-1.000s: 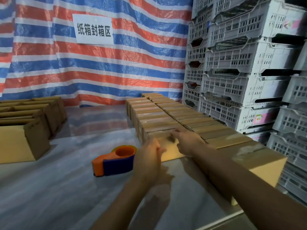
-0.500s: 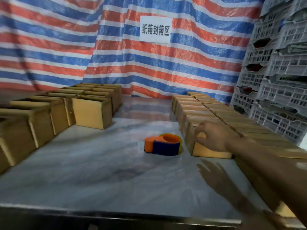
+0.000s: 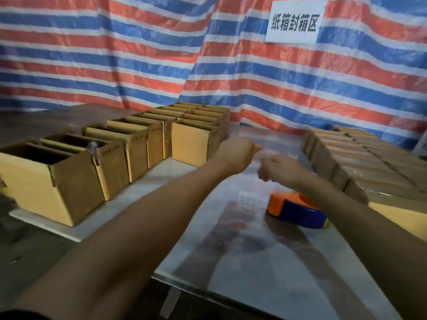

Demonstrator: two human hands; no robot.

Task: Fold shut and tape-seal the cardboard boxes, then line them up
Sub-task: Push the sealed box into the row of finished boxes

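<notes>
Several open-topped cardboard boxes (image 3: 129, 144) stand in rows on the left of the table, the closest open box (image 3: 191, 144) just left of my left hand. Several closed boxes (image 3: 369, 162) lie packed in rows on the right. An orange and blue tape dispenser (image 3: 298, 211) rests on the table under my right forearm. My left hand (image 3: 235, 154) hangs in the air beside the closest open box, fingers loosely curled, holding nothing. My right hand (image 3: 278, 168) hovers just right of it, also loosely curled and empty.
The shiny metal table (image 3: 254, 262) has its front edge near me. A red, white and blue striped tarp (image 3: 138, 54) hangs behind, with a white sign (image 3: 295, 20) on it. A lower surface (image 3: 34, 239) lies to the left of the table.
My view has swung left from the closed boxes to the open ones. My right hand has left the closed box, and both hands now reach out over the middle of the table.
</notes>
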